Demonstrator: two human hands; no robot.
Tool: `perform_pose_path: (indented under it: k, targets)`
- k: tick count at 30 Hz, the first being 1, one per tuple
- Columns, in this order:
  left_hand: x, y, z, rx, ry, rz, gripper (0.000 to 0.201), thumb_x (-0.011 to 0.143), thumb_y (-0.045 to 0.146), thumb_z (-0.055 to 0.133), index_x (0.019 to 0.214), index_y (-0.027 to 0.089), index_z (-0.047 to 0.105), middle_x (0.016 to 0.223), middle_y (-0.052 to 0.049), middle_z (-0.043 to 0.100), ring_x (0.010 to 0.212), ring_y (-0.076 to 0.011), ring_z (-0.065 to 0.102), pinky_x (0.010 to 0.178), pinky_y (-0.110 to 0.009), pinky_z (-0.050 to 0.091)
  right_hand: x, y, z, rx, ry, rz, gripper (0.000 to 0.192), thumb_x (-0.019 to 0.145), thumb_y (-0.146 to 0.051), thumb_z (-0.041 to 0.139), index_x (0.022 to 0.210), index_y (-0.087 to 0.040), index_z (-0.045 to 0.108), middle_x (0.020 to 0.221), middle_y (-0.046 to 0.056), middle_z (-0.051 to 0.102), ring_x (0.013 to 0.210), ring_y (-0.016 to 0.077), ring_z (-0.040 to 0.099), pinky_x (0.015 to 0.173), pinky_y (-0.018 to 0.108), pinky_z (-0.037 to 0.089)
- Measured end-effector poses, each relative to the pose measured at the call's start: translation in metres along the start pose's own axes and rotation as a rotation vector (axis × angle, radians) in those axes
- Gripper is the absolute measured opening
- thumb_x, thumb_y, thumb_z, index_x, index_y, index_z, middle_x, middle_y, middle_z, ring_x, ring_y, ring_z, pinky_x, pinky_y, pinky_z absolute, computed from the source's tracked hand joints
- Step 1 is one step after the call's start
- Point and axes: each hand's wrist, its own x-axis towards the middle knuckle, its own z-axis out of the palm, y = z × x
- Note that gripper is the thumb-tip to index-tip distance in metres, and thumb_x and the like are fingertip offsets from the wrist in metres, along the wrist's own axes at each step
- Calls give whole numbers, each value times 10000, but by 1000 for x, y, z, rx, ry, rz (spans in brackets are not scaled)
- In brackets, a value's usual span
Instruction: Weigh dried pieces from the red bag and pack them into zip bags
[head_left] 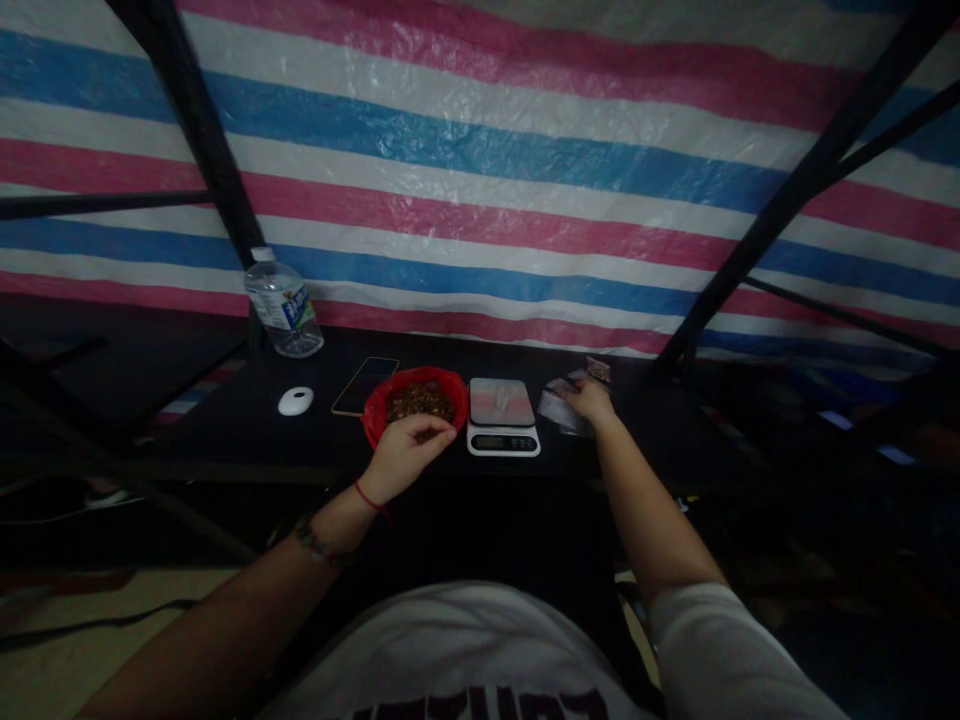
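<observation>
**Reaching Both Ways Across a Dark Table**

Starting at the far left, a clear water bottle [283,303] stands upright against the striped tarp [480,190], its long axis vertical. Just in front of it lies a small white oval object [295,401], and beside that a dark phone [365,385], flat, its long axis running away from the person and leaning slightly right. Next comes a red bag [409,405], its mouth open upward and filled with brown pieces. The left hand [409,450] rests at the bag's near rim, fingers curled loosely over the edge; whether it pinches any of the contents cannot be told. Just right of the bag sits a white digital kitchen scale [502,417], display facing the person, with a small pale item on its platform. Farther right, the right hand [591,402] lies palm down on a heap of small clear packets [559,405]; its fingers are spread over them, and a firm hold cannot be made out.
</observation>
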Motion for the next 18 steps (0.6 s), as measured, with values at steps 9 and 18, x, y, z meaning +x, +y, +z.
perform_pose_path:
  k: [9, 18]
  targets:
    - [-1, -6, 2, -9, -29, -2, 201, 780, 350, 641, 808, 168, 721, 814, -40, 732, 744, -163, 664, 700, -252, 511, 25, 2, -5, -24, -75, 57, 385, 786, -412, 627, 1068, -156, 678, 1078, 128, 671, 968, 252, 626, 826, 300, 450]
    - [0, -4, 1, -45, -43, -51, 211, 769, 355, 645, 808, 161, 718, 796, -44, 727, 719, -164, 656, 679, -258, 504, 6, -12, -9, 34, -53, -97, 420, 851, -457, 545, 992, -90, 691, 914, 146, 674, 837, 201, 613, 735, 276, 411]
